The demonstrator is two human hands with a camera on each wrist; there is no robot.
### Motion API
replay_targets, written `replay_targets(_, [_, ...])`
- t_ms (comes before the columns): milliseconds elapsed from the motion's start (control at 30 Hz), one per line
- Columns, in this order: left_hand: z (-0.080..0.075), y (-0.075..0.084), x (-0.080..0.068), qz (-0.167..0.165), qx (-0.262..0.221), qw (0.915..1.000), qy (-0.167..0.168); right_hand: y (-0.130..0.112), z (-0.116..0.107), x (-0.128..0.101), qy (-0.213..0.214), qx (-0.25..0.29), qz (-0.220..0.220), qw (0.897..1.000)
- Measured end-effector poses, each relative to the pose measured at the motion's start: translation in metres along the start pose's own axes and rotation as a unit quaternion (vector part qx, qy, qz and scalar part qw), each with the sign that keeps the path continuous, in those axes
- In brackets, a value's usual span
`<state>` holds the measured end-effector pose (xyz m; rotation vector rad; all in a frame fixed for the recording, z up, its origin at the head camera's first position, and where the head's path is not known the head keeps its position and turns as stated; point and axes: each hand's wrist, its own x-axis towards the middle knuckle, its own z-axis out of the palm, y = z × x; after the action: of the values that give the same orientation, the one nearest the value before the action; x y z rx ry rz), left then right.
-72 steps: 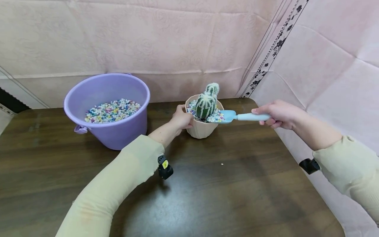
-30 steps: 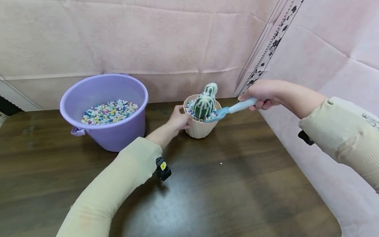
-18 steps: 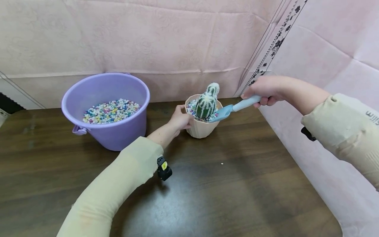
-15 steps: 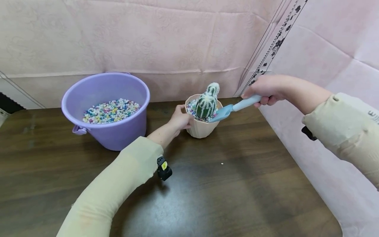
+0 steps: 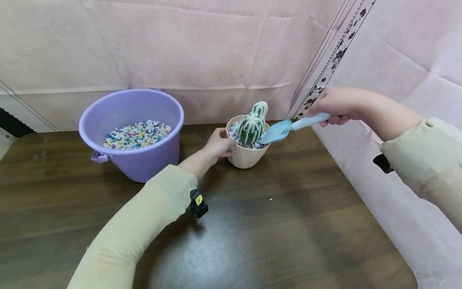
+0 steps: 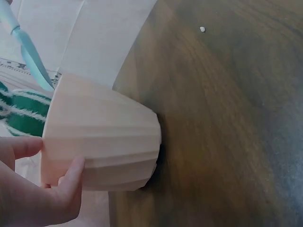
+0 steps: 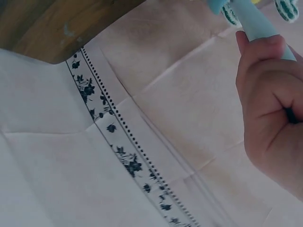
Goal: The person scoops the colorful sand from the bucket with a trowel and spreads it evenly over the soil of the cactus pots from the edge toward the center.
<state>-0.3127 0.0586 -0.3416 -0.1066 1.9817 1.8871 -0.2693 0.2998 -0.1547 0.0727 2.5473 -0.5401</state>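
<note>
A green-and-white striped cactus (image 5: 252, 126) stands in a cream fluted flower pot (image 5: 245, 157), among small coloured pebbles (image 5: 234, 129). My left hand (image 5: 218, 144) grips the left side of the pot; the left wrist view shows the thumb and a finger against its outer wall (image 6: 109, 137). My right hand (image 5: 335, 106) holds a light blue trowel (image 5: 279, 131) by its handle. Its blade slants down over the pot's right rim, the tip close to the pebbles beside the cactus. No pebbles show on the blade. In the right wrist view the fingers wrap the handle (image 7: 255, 21).
A purple bucket (image 5: 144, 162) with coloured pebbles (image 5: 138, 135) inside stands to the left on the brown wooden table (image 5: 260, 241). One small white pebble (image 5: 270, 199) lies on the tabletop. Pale pink cloth (image 5: 202, 48) hangs behind and on the right.
Earlier the trowel blade lay level with pebbles on it at the pot's right; then it tilted down and the pebbles left it. Since then it has risen slightly rightward. My left hand stays put.
</note>
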Motion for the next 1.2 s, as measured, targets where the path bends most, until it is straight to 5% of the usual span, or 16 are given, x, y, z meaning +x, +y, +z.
replay_targets(200, [-0.008,0.011,-0.007,0.028,-0.003,0.9993,0.024,0.027,-0.008,-0.007,0.014,0.042,-0.006,0.999])
replay_targets(767, [-0.028,0.033,-0.036,0.046,-0.017,0.9987,-0.015,0.053,-0.012,-0.02,0.031,0.107,-0.033,0.993])
replay_targets(1033, [-0.058,0.059,-0.069,0.087,-0.012,0.9959,-0.024,0.059,-0.036,-0.025,0.031,0.163,-0.072,0.983])
replay_targets(1200, [-0.087,0.075,-0.089,0.104,-0.01,0.9945,-0.009,0.064,-0.056,-0.027,-0.012,0.225,-0.145,0.964])
